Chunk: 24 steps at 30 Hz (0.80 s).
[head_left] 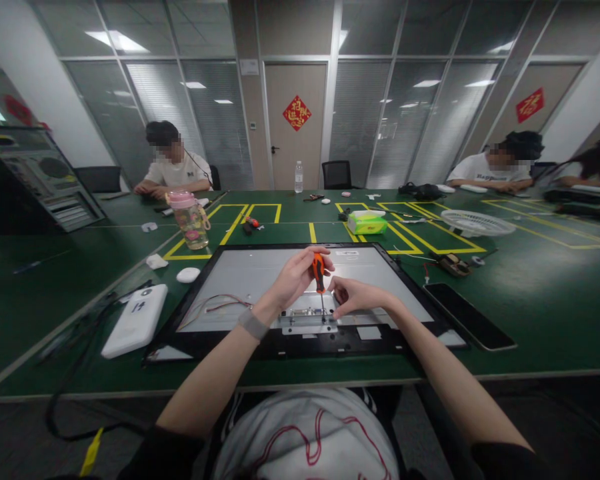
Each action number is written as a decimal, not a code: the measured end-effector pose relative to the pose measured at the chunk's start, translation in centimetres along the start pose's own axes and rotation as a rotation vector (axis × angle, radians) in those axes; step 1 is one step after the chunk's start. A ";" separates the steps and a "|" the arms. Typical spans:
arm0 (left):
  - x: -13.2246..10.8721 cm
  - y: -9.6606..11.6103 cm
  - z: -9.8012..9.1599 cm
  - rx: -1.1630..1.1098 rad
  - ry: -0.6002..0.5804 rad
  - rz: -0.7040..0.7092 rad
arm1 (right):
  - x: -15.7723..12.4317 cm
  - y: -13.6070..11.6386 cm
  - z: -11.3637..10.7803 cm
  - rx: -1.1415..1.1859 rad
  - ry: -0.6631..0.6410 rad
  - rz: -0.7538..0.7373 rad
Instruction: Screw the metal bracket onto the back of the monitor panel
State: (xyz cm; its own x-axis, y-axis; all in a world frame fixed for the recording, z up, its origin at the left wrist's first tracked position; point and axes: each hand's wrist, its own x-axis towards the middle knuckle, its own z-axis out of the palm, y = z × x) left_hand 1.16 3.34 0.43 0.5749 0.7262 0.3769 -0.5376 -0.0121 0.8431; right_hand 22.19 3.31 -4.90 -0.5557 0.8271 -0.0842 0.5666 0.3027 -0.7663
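A screwdriver (319, 272) with an orange and black handle stands nearly upright, its tip down at a metal bracket (307, 325) on the near part of a flat panel. My left hand (297, 275) has its fingers round the top of the handle. Beside the shaft, on the right, my right hand (350, 295) is curled with thumb and index finger close to the tip; whether it holds anything small is hidden. The grey panel (260, 267) with a black frame lies flat on the green table, with thin wires on its left part.
Left of the panel are a white power bank (136, 321), a white round case (188, 275) and a pink-lidded bottle (190, 220). A black phone (469, 316) lies on the right. Beyond are a green pack (367, 223) and a white ring (477, 223). Several people sit across the table.
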 end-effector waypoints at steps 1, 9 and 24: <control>0.0 0.1 0.0 -0.005 -0.010 -0.007 | 0.0 -0.1 0.0 0.002 -0.001 -0.002; -0.1 0.0 0.0 0.234 0.003 0.063 | 0.1 0.4 0.1 0.015 0.009 -0.017; 0.0 -0.2 -0.1 0.391 0.060 0.136 | 0.1 0.4 0.1 0.007 0.005 -0.028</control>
State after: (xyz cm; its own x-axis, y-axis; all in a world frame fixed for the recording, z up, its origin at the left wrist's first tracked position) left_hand 1.20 3.39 0.17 0.4716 0.7390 0.4812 -0.3245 -0.3619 0.8739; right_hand 22.25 3.49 -5.25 -0.5682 0.8207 -0.0594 0.5467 0.3225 -0.7727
